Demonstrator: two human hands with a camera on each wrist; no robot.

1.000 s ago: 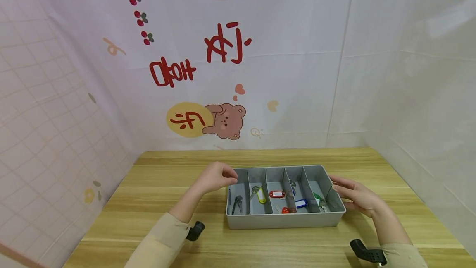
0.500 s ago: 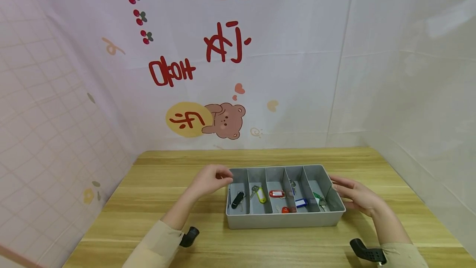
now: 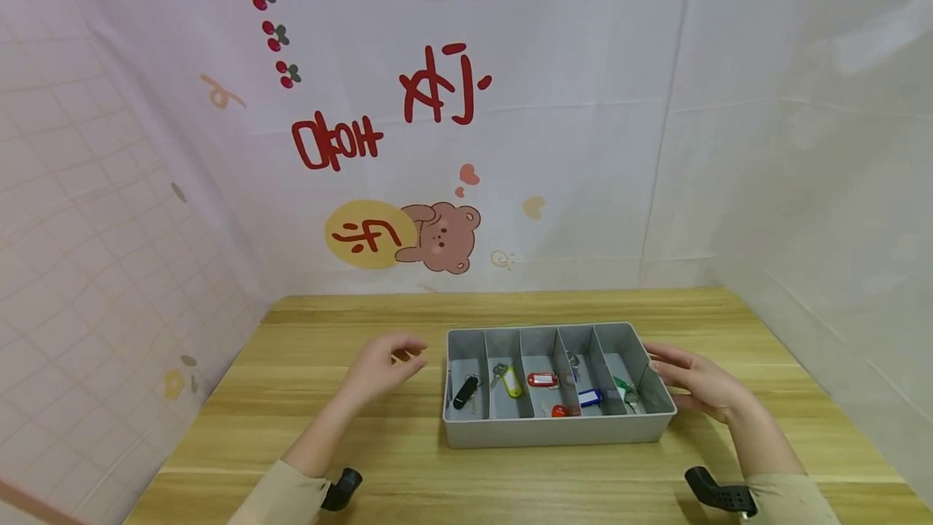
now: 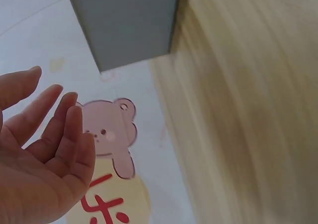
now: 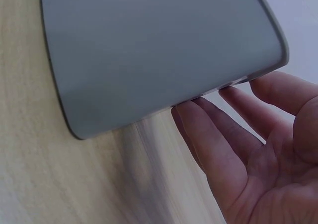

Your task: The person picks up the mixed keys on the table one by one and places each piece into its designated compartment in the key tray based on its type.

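A grey divided box (image 3: 554, 433) lies on the table with keys in its compartments. At its left end is a key with a black fob (image 3: 466, 392); beside that lies a key with a yellow tag (image 3: 513, 382). Further right are a red tag (image 3: 543, 380), a second red piece (image 3: 559, 411), a blue tag (image 3: 590, 398) and a green tag (image 3: 623, 386) with a key. My left hand (image 3: 379, 367) hovers left of the box, fingers loosely bent, holding nothing. With extended fingers, my right hand (image 5: 258, 169) touches the box's right end wall.
The wooden table (image 3: 328, 322) meets a printed white cloth (image 3: 568, 144) at the back, which also hangs along both sides. A black wrist mount (image 3: 341, 489) sits on the left sleeve, and another mount (image 3: 722, 497) on the right.
My left hand has drawn away from the box's left end, leftward and toward me. The black fob has turned over or shifted in its compartment. My right hand stays put.
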